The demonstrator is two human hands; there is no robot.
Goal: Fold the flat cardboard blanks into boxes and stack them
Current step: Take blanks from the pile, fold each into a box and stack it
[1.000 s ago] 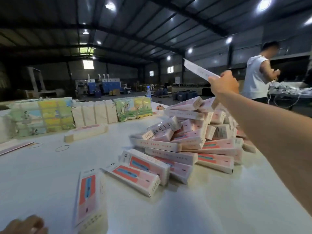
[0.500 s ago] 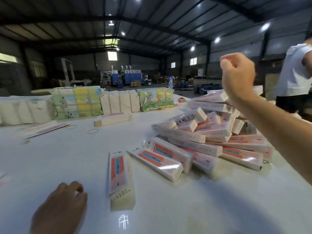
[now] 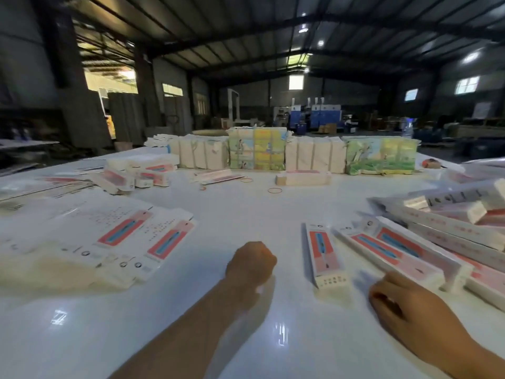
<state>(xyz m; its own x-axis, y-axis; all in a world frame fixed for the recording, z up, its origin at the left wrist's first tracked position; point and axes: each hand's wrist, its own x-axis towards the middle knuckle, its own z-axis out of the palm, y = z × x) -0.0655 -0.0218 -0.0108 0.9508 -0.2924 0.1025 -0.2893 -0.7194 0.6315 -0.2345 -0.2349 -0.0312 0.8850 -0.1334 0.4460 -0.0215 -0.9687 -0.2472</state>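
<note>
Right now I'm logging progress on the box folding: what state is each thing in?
Left hand: curled in a fist, holding nothing, low over the table.
Right hand: fingers loosely curled, empty.
Flat blanks: unfolded, spread out at left.
Single box: folded, lying alone.
Box pile: folded, loosely heaped at right.
Rubber band: loose on table.

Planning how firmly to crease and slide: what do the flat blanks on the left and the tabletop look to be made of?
Flat blanks: thin printed paperboard by the look, white with pink and blue artwork; they lie flat with die-cut flap edges, finish slightly satin.
Tabletop: smooth, glossy white surface, perhaps laminate or painted board; it mirrors the ceiling lights and both hands, so likely slippery.
</note>
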